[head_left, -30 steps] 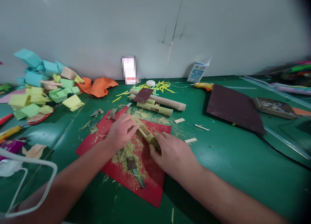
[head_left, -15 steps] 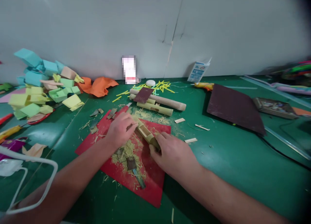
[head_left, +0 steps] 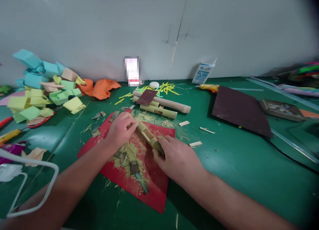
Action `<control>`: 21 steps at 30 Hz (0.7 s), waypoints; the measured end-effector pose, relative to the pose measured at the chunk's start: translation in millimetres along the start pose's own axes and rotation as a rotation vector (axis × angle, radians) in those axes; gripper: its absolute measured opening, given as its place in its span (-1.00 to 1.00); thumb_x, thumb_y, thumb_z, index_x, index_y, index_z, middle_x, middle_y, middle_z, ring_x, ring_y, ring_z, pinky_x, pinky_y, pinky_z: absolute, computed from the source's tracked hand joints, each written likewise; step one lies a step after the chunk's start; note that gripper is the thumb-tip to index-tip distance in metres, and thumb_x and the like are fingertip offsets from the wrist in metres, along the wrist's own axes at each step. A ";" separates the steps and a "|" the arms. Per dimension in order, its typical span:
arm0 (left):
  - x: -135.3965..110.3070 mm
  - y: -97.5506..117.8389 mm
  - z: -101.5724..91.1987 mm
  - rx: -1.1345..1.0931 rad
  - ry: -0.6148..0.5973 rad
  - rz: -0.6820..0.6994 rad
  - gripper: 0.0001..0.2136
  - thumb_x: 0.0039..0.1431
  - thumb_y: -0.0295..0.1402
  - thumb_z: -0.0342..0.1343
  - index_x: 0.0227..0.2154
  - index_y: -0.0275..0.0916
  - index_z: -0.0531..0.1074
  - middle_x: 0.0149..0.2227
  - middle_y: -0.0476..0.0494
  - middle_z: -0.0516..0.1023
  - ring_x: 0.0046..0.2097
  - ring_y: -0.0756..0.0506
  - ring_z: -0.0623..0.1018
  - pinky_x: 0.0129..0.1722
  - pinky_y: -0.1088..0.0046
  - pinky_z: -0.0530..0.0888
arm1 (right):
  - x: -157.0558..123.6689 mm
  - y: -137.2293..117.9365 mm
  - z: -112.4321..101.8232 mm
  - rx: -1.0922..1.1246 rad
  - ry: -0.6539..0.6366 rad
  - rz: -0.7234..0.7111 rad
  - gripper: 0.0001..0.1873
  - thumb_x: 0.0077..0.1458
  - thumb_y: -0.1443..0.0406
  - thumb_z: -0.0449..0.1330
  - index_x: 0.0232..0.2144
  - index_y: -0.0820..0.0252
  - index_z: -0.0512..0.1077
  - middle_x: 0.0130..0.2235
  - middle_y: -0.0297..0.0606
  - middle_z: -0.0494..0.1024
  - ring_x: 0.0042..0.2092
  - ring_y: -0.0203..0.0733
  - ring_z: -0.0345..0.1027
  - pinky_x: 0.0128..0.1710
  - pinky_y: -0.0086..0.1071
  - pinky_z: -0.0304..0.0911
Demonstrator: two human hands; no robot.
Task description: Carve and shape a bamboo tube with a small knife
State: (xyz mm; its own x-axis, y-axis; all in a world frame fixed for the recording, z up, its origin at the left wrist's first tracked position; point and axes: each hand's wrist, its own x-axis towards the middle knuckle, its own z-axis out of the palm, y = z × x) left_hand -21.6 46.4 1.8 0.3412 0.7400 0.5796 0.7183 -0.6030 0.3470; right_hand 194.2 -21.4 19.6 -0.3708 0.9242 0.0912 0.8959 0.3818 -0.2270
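A short bamboo tube (head_left: 149,136) with a rectangular slot cut in its side lies slantwise over a red sheet (head_left: 156,190). Its near end is wrapped by the fingers of my right hand (head_left: 179,157). By the tube's far end, my left hand (head_left: 122,128) is closed in a pinch; whatever sits between the fingertips is too small or hidden to make out. Pale bamboo dust and shavings (head_left: 131,152) cover the sheet, with small dark scraps (head_left: 135,167) among them. A red-handled knife (head_left: 131,108) is partly hidden behind my left hand.
Behind the sheet lie more bamboo tubes (head_left: 159,111) with a brown square (head_left: 147,97) on top. Folded coloured paper (head_left: 37,97) is heaped at left. A large dark brown sheet (head_left: 240,110) and a small tray (head_left: 282,110) lie right. A white cable (head_left: 53,186) crosses the lower left.
My left hand has shifted slightly left, off the tube's far end, so more of that end shows. My right hand keeps its hold in nearly the same place.
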 end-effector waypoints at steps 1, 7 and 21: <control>0.1 0.5 -0.1 -0.010 -0.016 0.018 -0.87 0.22 -0.41 0.06 -0.40 -0.26 0.48 -0.36 -0.11 0.46 -0.26 -0.09 0.44 -0.23 0.34 0.40 | 0.2 -0.1 0.1 0.000 0.000 -0.002 -0.86 0.11 0.27 0.08 -0.40 0.20 0.40 -0.39 -0.27 0.47 -0.38 -0.21 0.32 -0.47 -0.33 -0.08; -0.6 8.4 1.4 0.027 -0.018 0.019 -0.85 0.22 -0.42 0.07 -0.45 -0.28 0.46 -0.38 -0.12 0.45 -0.26 -0.10 0.43 -0.23 0.34 0.38 | 1.3 -0.9 -1.0 -0.002 -0.030 0.012 -0.84 0.12 0.25 0.07 -0.39 0.19 0.41 -0.37 -0.26 0.48 -0.37 -0.20 0.33 -0.48 -0.34 -0.08; -3.1 11.1 -0.3 0.034 -0.020 0.019 -0.84 0.23 -0.42 0.06 -0.47 -0.27 0.43 -0.40 -0.12 0.44 -0.28 -0.09 0.42 -0.24 0.35 0.37 | 0.1 -0.1 -0.5 0.017 -0.022 0.014 -0.85 0.11 0.25 0.08 -0.37 0.19 0.41 -0.36 -0.26 0.49 -0.36 -0.19 0.34 -0.46 -0.33 -0.06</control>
State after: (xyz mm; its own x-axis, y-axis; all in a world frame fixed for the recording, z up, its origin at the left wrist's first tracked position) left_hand -14.9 37.3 4.1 0.3670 0.7344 0.5709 0.7314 -0.6070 0.3107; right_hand 194.1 -21.4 20.1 -0.3641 0.9290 0.0667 0.8967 0.3690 -0.2444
